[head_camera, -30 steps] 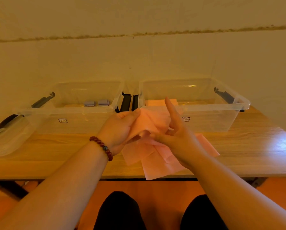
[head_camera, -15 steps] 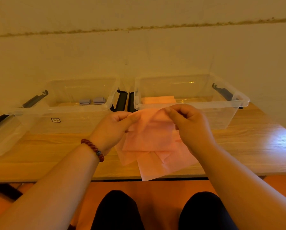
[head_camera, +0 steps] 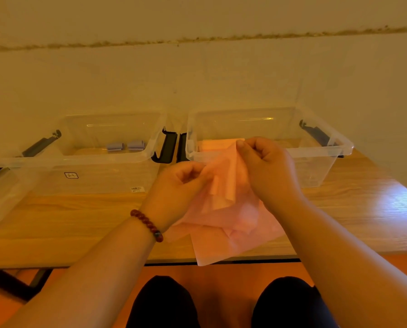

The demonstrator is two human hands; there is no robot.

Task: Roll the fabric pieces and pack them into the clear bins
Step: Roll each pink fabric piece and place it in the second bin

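Fabric [head_camera: 223, 223] in curled left hand [head_camera: 174, 192], right hand [head_camera: 268, 171]

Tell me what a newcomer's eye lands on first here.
The pink fabric stands out, pinched by the left hand and right hand above the table's near edge. Behind it stand two clear bins: the left bin holds two grey rolls, the right bin a folded pink piece.

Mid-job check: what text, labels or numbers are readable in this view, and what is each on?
No text is legible.
On the left clear bin, front wall: a small framed mark, too blurred to read.
Lower on the same wall: a barcode sticker, print too small to read.
On the right clear bin: no label in view; the pink fabric hides part of its front wall.
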